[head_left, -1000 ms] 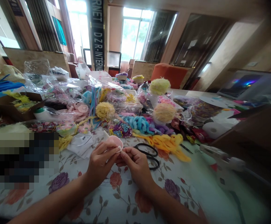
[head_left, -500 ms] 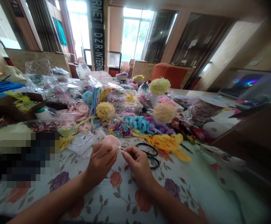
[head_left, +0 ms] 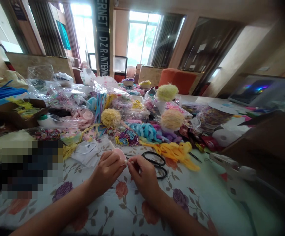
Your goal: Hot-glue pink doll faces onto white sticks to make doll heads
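Centrally, left hand (head_left: 107,168) clasps a pink disc (head_left: 120,155); right hand (head_left: 144,173), half-curled, hold unclear, flanks its edge above open tablecloth (head_left: 125,218).

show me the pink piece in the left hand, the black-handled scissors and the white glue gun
Pink piece (head_left: 121,156): head view, on its uncovered surface.
Black-handled scissors (head_left: 160,164): head view, on a handle loop.
White glue gun (head_left: 232,167): head view, on its body.
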{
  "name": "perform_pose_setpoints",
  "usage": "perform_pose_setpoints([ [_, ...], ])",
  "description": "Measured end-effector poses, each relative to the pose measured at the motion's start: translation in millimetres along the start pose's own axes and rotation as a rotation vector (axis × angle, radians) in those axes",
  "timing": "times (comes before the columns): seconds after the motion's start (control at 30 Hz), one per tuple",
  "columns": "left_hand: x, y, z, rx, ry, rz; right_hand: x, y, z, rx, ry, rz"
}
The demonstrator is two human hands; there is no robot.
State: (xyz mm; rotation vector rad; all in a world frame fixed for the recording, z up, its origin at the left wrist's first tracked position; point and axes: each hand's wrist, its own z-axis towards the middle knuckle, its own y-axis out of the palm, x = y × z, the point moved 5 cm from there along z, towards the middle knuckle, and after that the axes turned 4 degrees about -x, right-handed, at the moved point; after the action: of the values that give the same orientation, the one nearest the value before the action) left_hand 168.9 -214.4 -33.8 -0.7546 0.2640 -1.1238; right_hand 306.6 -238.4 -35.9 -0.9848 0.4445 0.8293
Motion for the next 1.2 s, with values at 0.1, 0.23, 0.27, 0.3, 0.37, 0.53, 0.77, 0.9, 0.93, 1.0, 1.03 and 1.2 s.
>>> perform_pose_setpoints([
  [0.1, -2.1, -3.0, 1.7, 0.013, -0.013, -0.019, 0.0, 0.7, 0.8, -0.008, -0.010, 0.055],
  [0.23, -4.7, -8.0, 14.2, -0.005, 0.008, -0.057, 1.7, -0.7, 1.6, 0.001, 0.002, 0.120],
  [0.27, -4.8, -9.2, 18.6, -0.021, 0.026, -0.071, 1.6, -1.9, 2.0, 0.011, -0.009, 0.114],
  [0.3, -4.8, -10.4, 22.7, -0.039, 0.049, -0.080, 0.9, -3.4, 2.4, 0.025, -0.032, 0.097],
  [0.37, -4.3, -12.1, 29.1, -0.071, 0.093, -0.076, -3.0, -6.8, 3.2, 0.062, -0.137, 0.033],
  [0.53, -9.7, -9.2, 28.1, -0.065, 0.085, -0.133, -13.2, -5.6, 2.1, 0.046, -0.501, -0.184],
  [0.77, -19.4, -2.7, 17.7, -0.033, 0.055, -0.260, -12.1, -3.7, 0.2, -0.040, -0.748, -0.502],
  [0.9, -19.4, -4.1, 15.9, -0.023, 0.097, -0.210, -18.2, 3.8, -2.2, -0.122, -0.881, -0.657],
  [0.93, -19.5, -4.8, 15.5, -0.016, 0.105, -0.188, -19.4, 7.0, -2.2, -0.131, -0.887, -0.681],
  [1.0, -19.8, -6.0, 14.7, -0.010, 0.111, -0.143, -21.2, 13.1, 0.1, -0.120, -0.831, -0.684],
  [1.03, -20.0, -6.8, 14.3, -0.010, 0.112, -0.120, -21.6, 15.6, 2.4, -0.107, -0.763, -0.658],
  [1.2, -18.0, -10.4, 11.7, -0.072, 0.181, -0.004, -12.6, 20.9, 15.4, -0.093, -0.190, -0.340],
])
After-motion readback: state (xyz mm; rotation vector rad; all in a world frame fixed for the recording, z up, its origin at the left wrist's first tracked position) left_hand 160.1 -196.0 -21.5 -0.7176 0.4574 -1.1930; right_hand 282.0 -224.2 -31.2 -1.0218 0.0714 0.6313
